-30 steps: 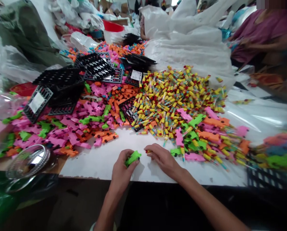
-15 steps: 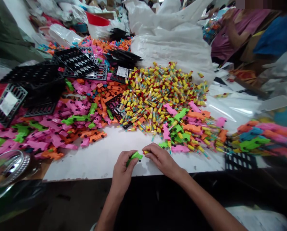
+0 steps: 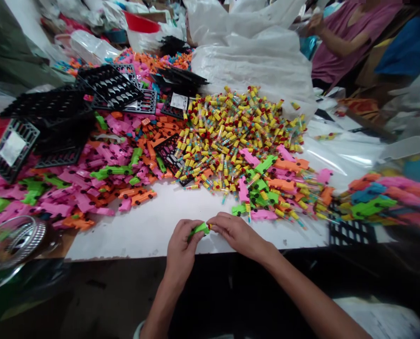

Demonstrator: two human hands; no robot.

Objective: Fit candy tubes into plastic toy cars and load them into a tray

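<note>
Over the front edge of the white tabletop (image 3: pixel 139 230), my left hand (image 3: pixel 181 242) grips a green toy car (image 3: pixel 200 229) between thumb and fingers. Facing it, my right hand (image 3: pixel 236 233) pinches a small tube with a yellow band and red cap (image 3: pixel 210 226); most of it is hidden by my fingers. The red end meets or nearly meets the end of the car. Beyond my hands lies a heap of similar clear tubes with yellow bands (image 3: pixel 227 136). Green, pink and orange toy cars (image 3: pixel 262 188) lie mixed with tubes just right of it.
Pink, orange and green toy cars (image 3: pixel 86 188) are piled at left, with black plastic trays (image 3: pixel 47 110) on top. A glass jar (image 3: pixel 15 242) stands at the left edge. A black tray (image 3: pixel 352 233) lies at right. Behind, a person in pink (image 3: pixel 351 42) sits past a white plastic sack (image 3: pixel 248 61).
The red-capped end in my right hand has come closer to the green car, closing the small gap. My left hand has tilted the car slightly.
</note>
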